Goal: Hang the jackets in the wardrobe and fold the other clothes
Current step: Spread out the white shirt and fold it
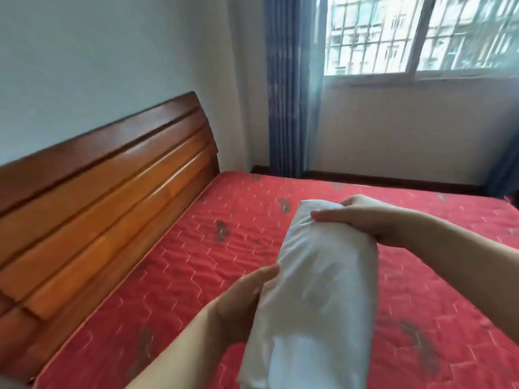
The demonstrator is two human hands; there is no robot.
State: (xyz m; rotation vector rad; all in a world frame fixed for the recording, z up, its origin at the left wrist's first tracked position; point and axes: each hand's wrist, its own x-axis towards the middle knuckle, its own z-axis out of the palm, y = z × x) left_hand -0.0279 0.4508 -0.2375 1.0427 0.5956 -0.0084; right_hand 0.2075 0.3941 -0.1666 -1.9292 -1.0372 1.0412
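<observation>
A red bed (196, 262) fills the room below a window (421, 35). Above it, the left hand (241, 301) and right hand (362, 220) each grip a folded white garment (317, 290). Keeping both grips firm while lowering it flat should stop the folds slipping.
</observation>
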